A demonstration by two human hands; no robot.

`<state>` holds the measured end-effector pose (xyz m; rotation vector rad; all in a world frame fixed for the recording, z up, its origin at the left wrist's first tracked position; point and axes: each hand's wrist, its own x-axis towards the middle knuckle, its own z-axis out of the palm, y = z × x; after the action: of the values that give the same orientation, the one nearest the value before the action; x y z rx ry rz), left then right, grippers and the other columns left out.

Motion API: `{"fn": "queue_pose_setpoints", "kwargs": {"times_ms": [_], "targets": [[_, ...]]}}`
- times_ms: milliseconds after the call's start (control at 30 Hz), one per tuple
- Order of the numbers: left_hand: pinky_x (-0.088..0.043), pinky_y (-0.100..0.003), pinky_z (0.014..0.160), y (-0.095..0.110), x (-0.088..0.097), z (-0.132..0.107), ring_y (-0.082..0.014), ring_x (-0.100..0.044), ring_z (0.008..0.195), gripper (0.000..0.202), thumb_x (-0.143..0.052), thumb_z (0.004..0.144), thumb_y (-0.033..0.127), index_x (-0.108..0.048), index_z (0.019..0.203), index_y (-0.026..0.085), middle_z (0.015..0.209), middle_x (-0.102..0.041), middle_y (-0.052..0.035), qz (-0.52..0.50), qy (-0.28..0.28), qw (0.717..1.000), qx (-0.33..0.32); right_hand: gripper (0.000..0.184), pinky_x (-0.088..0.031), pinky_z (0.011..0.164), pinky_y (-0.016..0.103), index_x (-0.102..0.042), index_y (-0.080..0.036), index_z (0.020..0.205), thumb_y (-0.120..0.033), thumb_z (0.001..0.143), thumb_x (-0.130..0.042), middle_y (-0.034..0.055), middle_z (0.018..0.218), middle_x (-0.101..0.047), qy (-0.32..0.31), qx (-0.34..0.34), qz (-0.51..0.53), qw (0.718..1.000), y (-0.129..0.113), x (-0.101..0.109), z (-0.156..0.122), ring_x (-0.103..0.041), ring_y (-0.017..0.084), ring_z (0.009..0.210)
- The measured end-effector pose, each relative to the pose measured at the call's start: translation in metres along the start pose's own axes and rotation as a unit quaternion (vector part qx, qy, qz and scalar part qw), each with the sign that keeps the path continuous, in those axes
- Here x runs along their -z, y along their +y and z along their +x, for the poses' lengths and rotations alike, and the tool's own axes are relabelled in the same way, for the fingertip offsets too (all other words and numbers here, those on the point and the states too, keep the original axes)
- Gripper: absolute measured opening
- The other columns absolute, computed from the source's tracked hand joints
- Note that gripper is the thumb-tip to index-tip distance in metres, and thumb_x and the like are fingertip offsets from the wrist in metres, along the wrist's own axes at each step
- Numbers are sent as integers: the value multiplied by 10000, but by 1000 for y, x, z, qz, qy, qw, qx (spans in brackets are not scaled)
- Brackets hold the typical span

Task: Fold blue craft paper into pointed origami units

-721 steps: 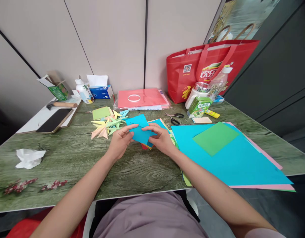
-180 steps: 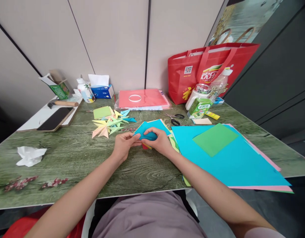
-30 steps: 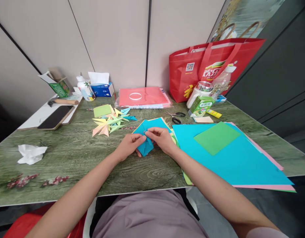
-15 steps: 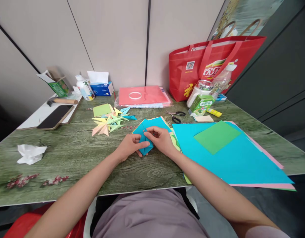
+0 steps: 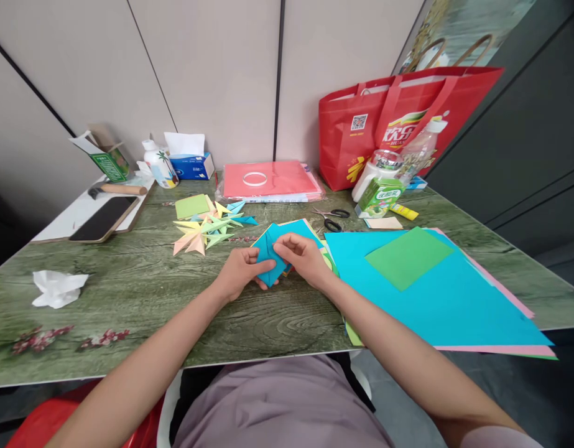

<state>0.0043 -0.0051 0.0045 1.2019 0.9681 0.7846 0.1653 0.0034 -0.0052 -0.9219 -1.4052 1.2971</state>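
Observation:
A folded piece of blue paper (image 5: pixel 268 247) is held up between my two hands, with a crease running down it. My left hand (image 5: pixel 240 271) pinches its lower left part, thumb on top and fingers underneath. The thumb and fingers of my right hand (image 5: pixel 304 256) close on its right edge; the fingertips partly hide the contact. Behind it on the table lie blue sheets (image 5: pixel 300 230) with yellow and pink edges below. To the left is a pile of folded paper pieces (image 5: pixel 209 230) in yellow, green, peach and blue.
Large blue sheets (image 5: pixel 436 298) with a green square (image 5: pixel 408 256) on top lie to the right. Black scissors (image 5: pixel 332 219) rest behind my hands. Farther back stand a red bag (image 5: pixel 352 143), a tissue box (image 5: pixel 192 167) and a bottle (image 5: pixel 160 165). A phone (image 5: pixel 104 219) and hammer (image 5: pixel 119 189) lie left.
The folded blue paper has shifted slightly left and tilted between my hands. My left hand moved a little left with it, and my right fingers changed position along its right edge.

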Motion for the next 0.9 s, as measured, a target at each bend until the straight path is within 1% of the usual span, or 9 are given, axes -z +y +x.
{"fn": "queue_pose_setpoints", "kwargs": {"times_ms": [133,233,333,400,433,533,600,767,900], "targets": [[-497,-222,439,2,5,1,-152,-633,548,335,-716,647,346,-628,858,101,685,-690,-63,-38,20,999,-24,291,-477,578,268,-643,-219,911,-380,670,-669,3,837,-660,-45,-26,48,997,0,4,1,-586,116,623],[-535,-247,506,2,7,2,-154,-643,596,340,-726,644,321,-636,885,97,724,-693,-59,-63,12,997,-31,305,-488,597,269,-655,-226,926,-362,655,-686,6,873,-667,-25,-28,66,997,1,5,2,-590,115,648],[-563,-293,587,1,7,3,-170,-654,674,363,-729,642,318,-639,920,103,820,-698,-69,-85,26,995,-40,382,-498,676,278,-654,-218,949,-324,591,-737,17,912,-664,2,-4,61,998,2,4,3,-595,140,773],[-568,-313,603,1,7,3,-178,-655,692,372,-730,638,326,-643,925,105,853,-697,-76,-84,40,995,-43,408,-493,717,286,-657,-208,947,-308,563,-752,17,875,-663,15,9,37,999,2,3,3,-587,145,792],[-569,-320,605,0,7,3,-182,-656,694,377,-730,637,329,-644,929,107,852,-698,-77,-79,41,995,-44,387,-493,704,287,-660,-202,935,-314,574,-743,15,832,-659,21,10,23,999,3,2,3,-583,139,754],[-571,-341,626,-2,6,3,-195,-659,713,387,-727,641,337,-647,947,115,823,-702,-71,-59,29,997,-44,286,-474,576,274,-667,-187,877,-342,637,-682,1,697,-619,43,10,-17,999,4,1,2,-542,115,585],[-571,-348,632,-3,6,3,-197,-659,718,388,-723,645,347,-647,951,120,806,-702,-64,-51,26,997,-42,236,-451,524,267,-667,-184,836,-335,655,-660,-2,661,-595,60,21,-51,997,5,0,2,-517,110,538],[-572,-357,609,-4,5,4,-188,-649,671,370,-701,654,394,-654,895,117,748,-691,-42,-51,33,998,-36,106,-433,552,266,-677,-195,738,-270,698,-614,11,664,-606,94,105,-185,973,9,2,1,-535,135,606],[-571,-331,581,-2,3,4,-173,-641,633,368,-715,635,392,-657,864,111,719,-684,-37,-57,53,996,-34,167,-448,578,280,-691,-207,854,-294,733,-614,31,697,-642,112,153,-252,949,10,3,-2,-564,152,634]]}}
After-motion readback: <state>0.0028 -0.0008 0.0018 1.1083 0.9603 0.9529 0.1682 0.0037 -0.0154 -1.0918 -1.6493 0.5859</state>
